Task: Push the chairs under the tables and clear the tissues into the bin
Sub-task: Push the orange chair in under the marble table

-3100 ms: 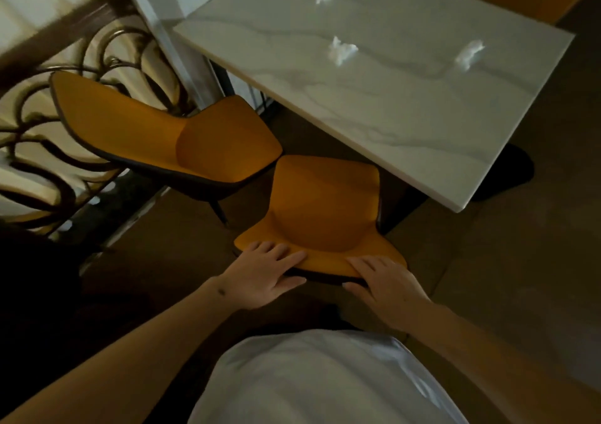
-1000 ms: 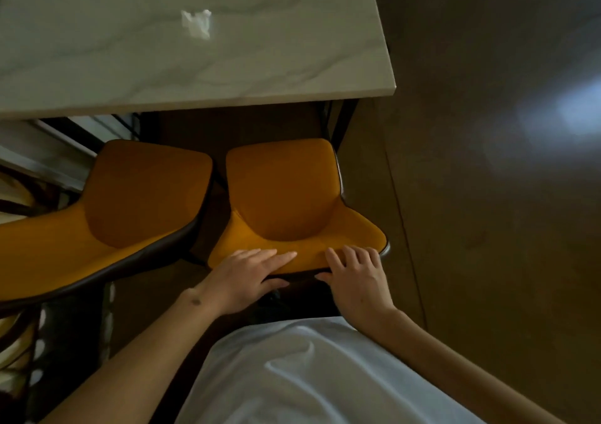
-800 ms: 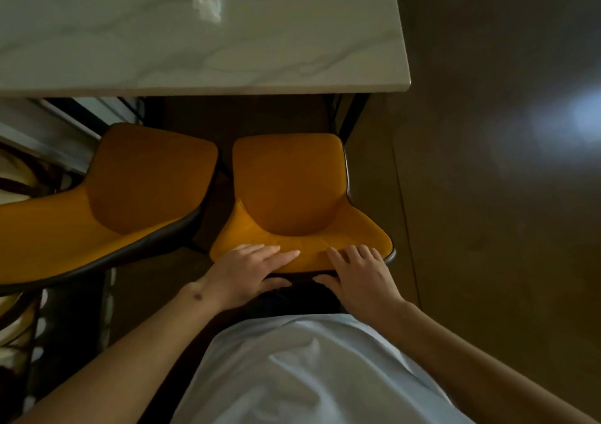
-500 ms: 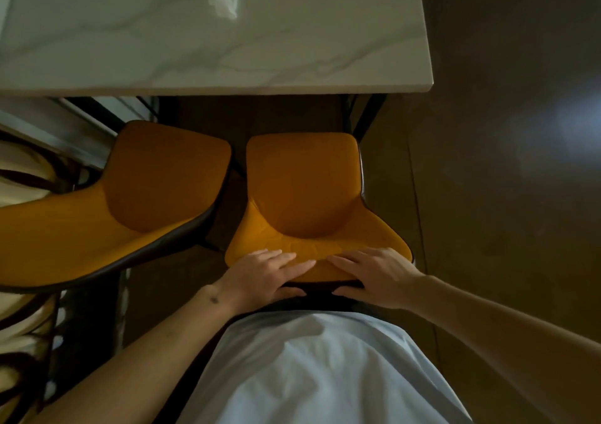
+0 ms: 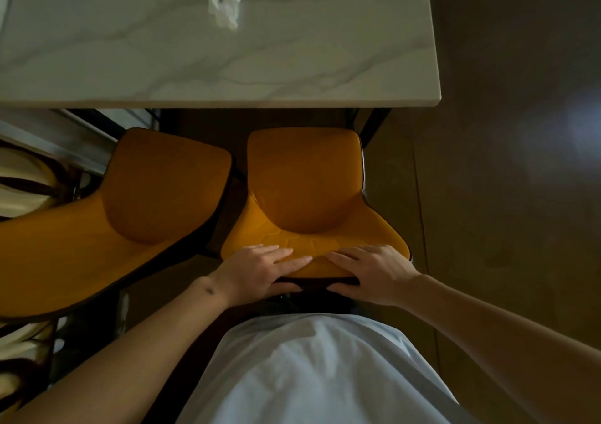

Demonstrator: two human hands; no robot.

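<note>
Left hand [image 5: 260, 269]: fingers flat, slightly spread over backrest top, thumb under the rim.
Right hand [image 5: 374, 270]: same hold, fingers loosely together.
Held chair [image 5: 305, 196]: seat front near marble table [image 5: 325, 65] edge, not yet under.
Second chair [image 5: 130, 202]: angled left, unpushed.
Tissue [image 5: 225, 9]: crumpled on tabletop, uncleared.
Bin: not in view.
Progress: judged early; nothing finished.

Dim scene, low warm light throughout. The marble tabletop [image 5: 292, 65] is the brightest surface, pale and evenly lit. A soft, hazy glare patch sits on the dark floor [image 5: 553, 124] at right. Deep shadow under the table and between the orange chairs. Edges bow with wide-angle distortion, and the crumpled tissue [image 5: 225, 9] looks slightly smeared.
</note>
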